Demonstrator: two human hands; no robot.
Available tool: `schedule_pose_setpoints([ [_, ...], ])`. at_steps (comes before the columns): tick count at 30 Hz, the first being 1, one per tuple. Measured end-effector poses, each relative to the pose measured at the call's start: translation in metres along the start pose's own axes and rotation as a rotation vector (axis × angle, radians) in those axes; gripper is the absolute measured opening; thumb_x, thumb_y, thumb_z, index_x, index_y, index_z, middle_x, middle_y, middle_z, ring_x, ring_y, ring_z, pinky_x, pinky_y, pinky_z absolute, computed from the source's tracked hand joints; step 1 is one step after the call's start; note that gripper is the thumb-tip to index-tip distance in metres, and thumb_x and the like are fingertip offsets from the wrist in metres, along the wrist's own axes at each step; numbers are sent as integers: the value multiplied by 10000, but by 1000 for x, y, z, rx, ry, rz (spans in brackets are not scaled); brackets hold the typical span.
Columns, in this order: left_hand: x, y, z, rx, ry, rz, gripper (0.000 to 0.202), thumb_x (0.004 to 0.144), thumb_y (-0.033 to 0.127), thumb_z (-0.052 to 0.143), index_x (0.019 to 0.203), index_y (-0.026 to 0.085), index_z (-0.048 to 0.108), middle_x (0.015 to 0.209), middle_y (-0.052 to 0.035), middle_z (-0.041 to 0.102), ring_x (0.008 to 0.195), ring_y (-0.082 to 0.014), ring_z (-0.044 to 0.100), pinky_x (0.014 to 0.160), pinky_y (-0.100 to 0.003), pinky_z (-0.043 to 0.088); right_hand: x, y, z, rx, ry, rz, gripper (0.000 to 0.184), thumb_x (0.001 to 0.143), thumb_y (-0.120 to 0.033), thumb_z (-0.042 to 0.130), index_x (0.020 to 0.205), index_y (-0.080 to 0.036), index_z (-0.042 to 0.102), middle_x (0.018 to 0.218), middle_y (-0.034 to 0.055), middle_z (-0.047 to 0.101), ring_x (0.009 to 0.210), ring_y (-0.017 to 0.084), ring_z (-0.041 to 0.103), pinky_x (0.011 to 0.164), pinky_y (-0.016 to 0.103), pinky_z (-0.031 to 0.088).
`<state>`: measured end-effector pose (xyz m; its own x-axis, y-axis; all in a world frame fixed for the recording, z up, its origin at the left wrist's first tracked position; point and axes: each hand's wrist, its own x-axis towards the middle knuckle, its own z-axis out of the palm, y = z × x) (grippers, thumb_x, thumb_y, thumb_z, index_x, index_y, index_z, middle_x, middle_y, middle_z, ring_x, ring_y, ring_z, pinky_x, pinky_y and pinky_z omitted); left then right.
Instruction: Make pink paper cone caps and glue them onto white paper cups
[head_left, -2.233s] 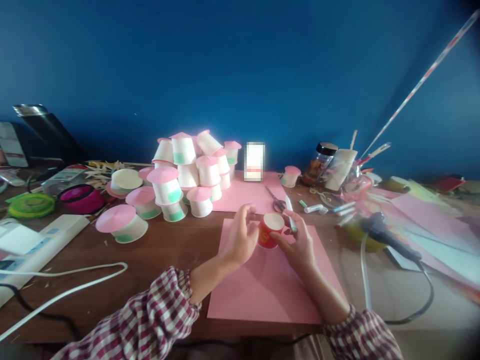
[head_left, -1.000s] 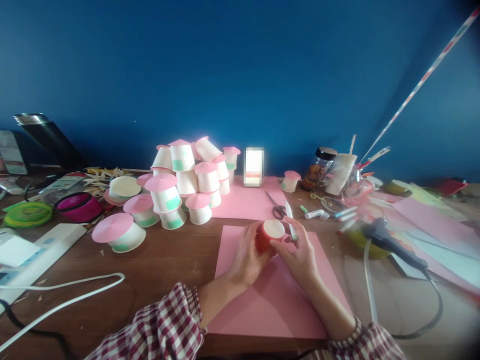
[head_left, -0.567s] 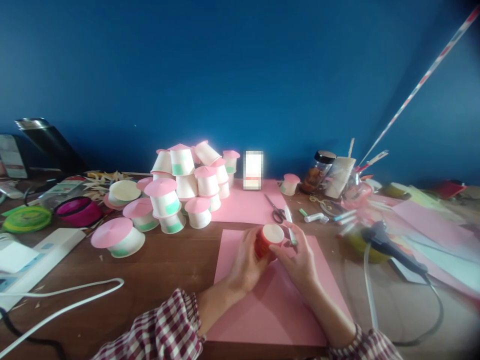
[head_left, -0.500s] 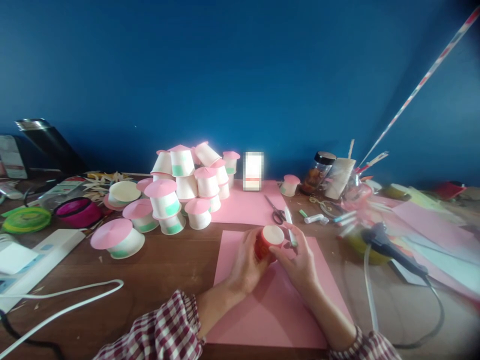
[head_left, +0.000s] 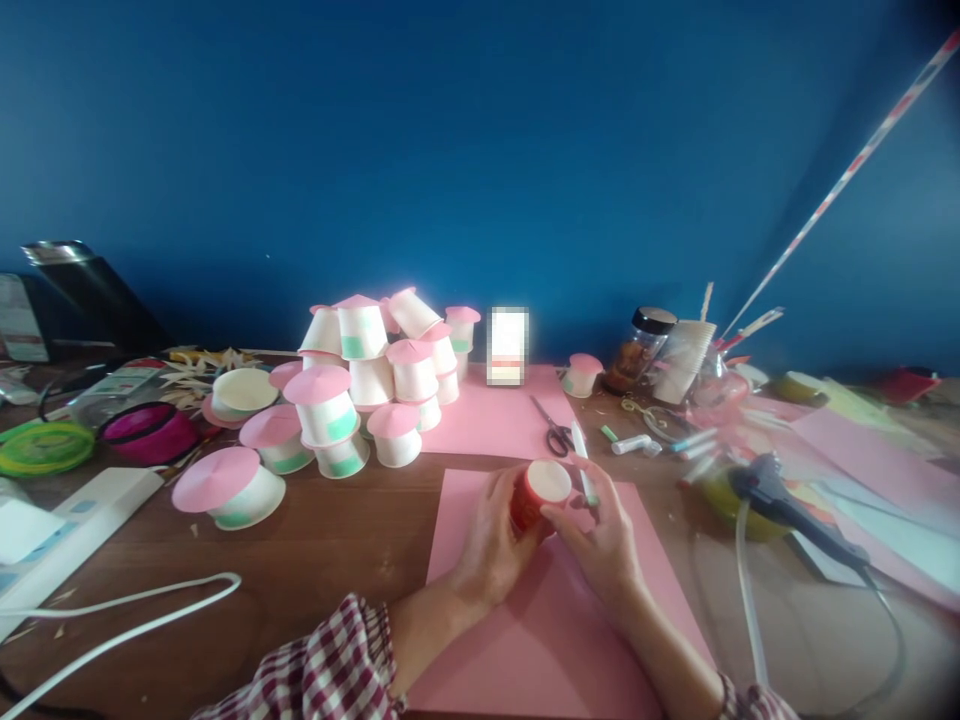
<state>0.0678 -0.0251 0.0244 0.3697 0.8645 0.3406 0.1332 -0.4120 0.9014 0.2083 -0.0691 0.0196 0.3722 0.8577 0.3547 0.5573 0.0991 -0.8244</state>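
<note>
Above a pink paper sheet [head_left: 555, 630], my left hand [head_left: 491, 530] is wrapped round the left side of a small red paper cup [head_left: 527, 502] whose white round end [head_left: 550, 482] faces up. My right hand [head_left: 604, 535] curls at the cup's right side, its thumb touching the edge of the white end; its fingertips are partly hidden. Just beyond the fingers lie black-handled scissors [head_left: 559, 435] and a white pen-like tool [head_left: 581, 450], partly covered by the right hand.
Several white paper cups with pink cone tops [head_left: 319, 400] are stacked at the left. A hot glue gun [head_left: 795, 510] with a cord rests at the right. A power strip [head_left: 90, 530] and white cable [head_left: 150, 600] lie left; a lidded jar [head_left: 641, 350] stands at the back.
The view has shifted slightly, so things on the table appear a little lower. Both hands keep the red paper cup in nearly the same place.
</note>
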Motion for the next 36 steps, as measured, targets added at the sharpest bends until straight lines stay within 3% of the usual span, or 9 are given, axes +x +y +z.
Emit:
schedule_pose_setpoints([
  [16,0,-3,1,17,10,-23,461,825,358,609,1248,243,465,1187,-80,564,1082,-226,528,928,-413,457,-1,3,0,-15,-3,20,582,762,-406,670,1282,-244,464,1199,73,616,958,213,630,783,320,552],
  [36,1,3,-4,27,-66,-12,453,864,336,559,1285,228,431,1213,-102,537,1117,-231,506,948,-420,445,-2,10,1,37,-27,-21,578,784,-356,655,1306,-228,442,1253,98,594,1062,233,617,799,315,564],
])
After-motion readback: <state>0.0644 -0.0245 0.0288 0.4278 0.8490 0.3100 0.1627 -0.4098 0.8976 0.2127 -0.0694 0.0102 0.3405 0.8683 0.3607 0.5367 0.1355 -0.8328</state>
